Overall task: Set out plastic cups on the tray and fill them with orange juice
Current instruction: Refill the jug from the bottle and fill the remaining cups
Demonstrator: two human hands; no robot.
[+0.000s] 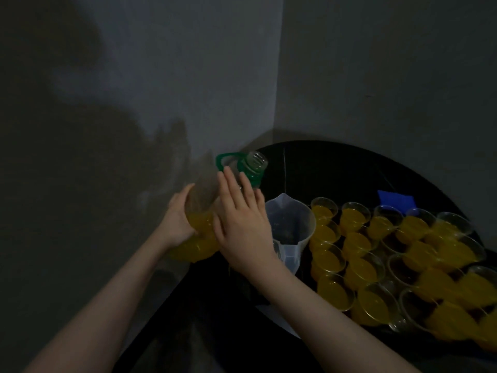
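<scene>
Dimly, left hand (178, 224) grips bottle (215, 200); right hand (242, 224) hides its side.

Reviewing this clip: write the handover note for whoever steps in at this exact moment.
Left hand holds the juice bottle's lower end; right hand lies flat against its side, fingers straight. Bottle uncapped, tilted, a little juice left at the bottom. Clear jug looks empty, beside the cups on the dark table. Done: most cups filled. Left: a few cups look unfilled; tray not discernible.
</scene>
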